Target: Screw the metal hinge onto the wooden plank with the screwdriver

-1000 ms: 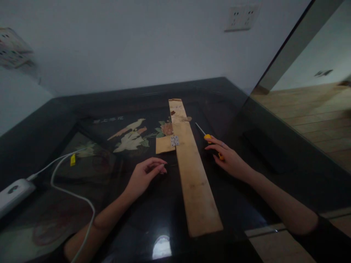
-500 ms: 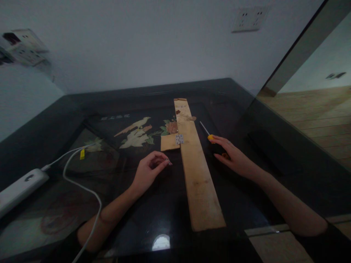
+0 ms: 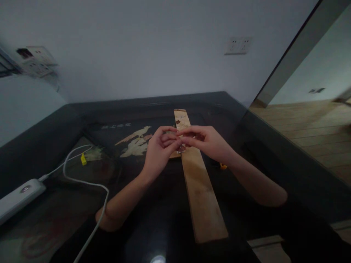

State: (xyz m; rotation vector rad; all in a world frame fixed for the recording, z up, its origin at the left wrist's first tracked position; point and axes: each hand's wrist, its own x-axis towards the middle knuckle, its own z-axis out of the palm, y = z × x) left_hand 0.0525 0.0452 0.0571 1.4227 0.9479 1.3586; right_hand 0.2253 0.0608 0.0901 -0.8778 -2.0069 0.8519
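Observation:
A long pale wooden plank (image 3: pixel 201 197) lies lengthwise on the dark glass table (image 3: pixel 153 226). My left hand (image 3: pixel 157 153) and my right hand (image 3: pixel 210 142) meet fingertip to fingertip just above the plank's far part, where a small wooden piece (image 3: pixel 175 155) joins it. The fingers hide the joint, and whether anything small is pinched between them is unclear. A yellow bit of a screwdriver (image 3: pixel 223 167) peeks out from under my right wrist, lying on the table with no hand on it.
A white power strip (image 3: pixel 16 195) sits at the left with its white cable (image 3: pixel 82 182) and a yellow tag (image 3: pixel 83 159) looping toward me. A bird picture (image 3: pixel 135 140) shows under the glass. Wall sockets (image 3: pixel 238 45) are behind. The table's right edge borders a wooden floor (image 3: pixel 309 128).
My right hand let go of the screwdriver and moved left over the plank. My left hand rose and moved right and away from me to meet it. The view tilted down slightly.

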